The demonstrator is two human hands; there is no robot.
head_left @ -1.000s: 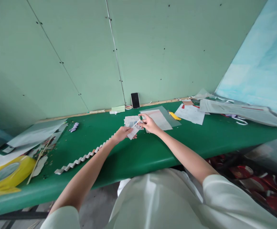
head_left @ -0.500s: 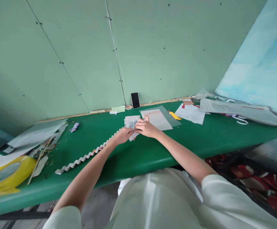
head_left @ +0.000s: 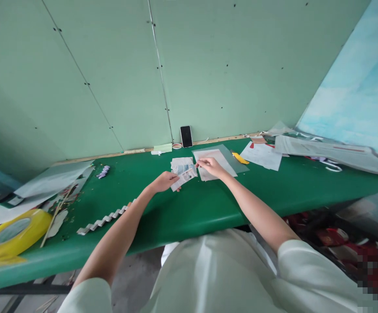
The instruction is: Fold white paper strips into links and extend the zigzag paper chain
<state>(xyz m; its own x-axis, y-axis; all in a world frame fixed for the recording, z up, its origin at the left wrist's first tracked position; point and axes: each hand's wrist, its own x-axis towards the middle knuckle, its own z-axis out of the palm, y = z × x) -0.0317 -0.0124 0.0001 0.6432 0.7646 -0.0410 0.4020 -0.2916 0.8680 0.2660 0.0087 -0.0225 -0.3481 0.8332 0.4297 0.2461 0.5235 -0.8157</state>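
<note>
Two bare hands meet over a green table, both busy with the same small bundle of printed paper slips. The left hand has its fingers curled closed around the near end of the slips, thumb on top, so the bundle fans up and away from the grip toward the wall. The right hand sits just beyond and to the right of that grip, its fingertips pinched together at the far right corner of the slips (whether they nip the paper itself or only touch its edge cannot be told at this size). Trailing back from the left hand's grip, along the underside of the forearm toward the near left edge of the table, runs a long zigzag-folded paper strip; its upper end is hidden by the wrist. Directly under and past the right hand lies a pale pink sheet on a clear plastic sleeve, and a yellow utility knife rests just right of that. Farther beyond the grip, a black phone leans upright against the wall. Well off to the left of the grip sits a yellow tape roll.
</note>
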